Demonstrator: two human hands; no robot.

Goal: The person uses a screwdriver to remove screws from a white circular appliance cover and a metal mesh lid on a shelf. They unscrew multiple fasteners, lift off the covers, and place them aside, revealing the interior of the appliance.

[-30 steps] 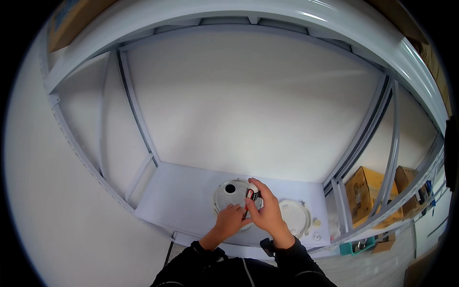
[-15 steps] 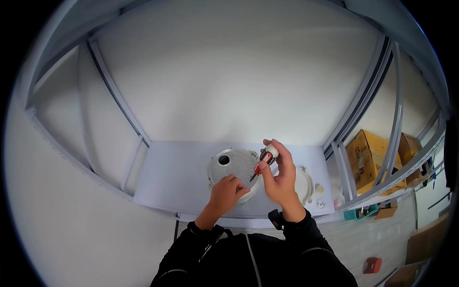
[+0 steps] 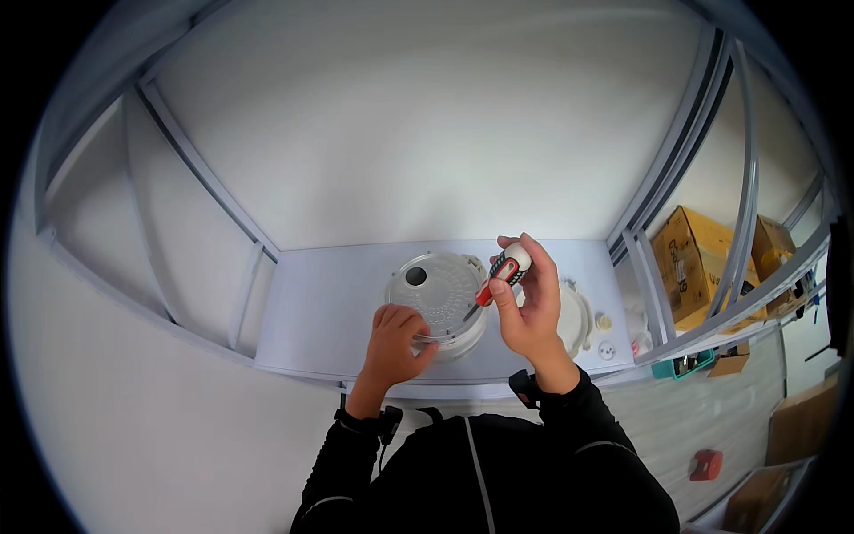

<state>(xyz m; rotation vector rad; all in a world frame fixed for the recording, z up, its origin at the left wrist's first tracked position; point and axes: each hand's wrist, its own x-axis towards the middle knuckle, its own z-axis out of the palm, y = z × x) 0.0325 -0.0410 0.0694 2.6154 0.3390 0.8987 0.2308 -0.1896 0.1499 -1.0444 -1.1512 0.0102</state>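
Note:
A round white housing with a see-through, ribbed lid stands on the white table; a dark round hole shows at the lid's far left. My left hand grips the near-left rim, fingers over the edge and thumb lower down. In my right hand is a screwdriver with a red, black and white handle. Its shaft slants down to the left, and the tip is at the lid's right front edge. Whether it sits in a screw is too small to tell.
Right of the housing lies a white round part, partly behind my right hand. Beside it are a small cream piece and a white disc. Grey frame posts border the table, with cardboard boxes beyond.
My left hand has shifted left from the lid's front edge to the near-left rim. My right hand still holds the screwdriver near the same edge. The whole view has tilted slightly.

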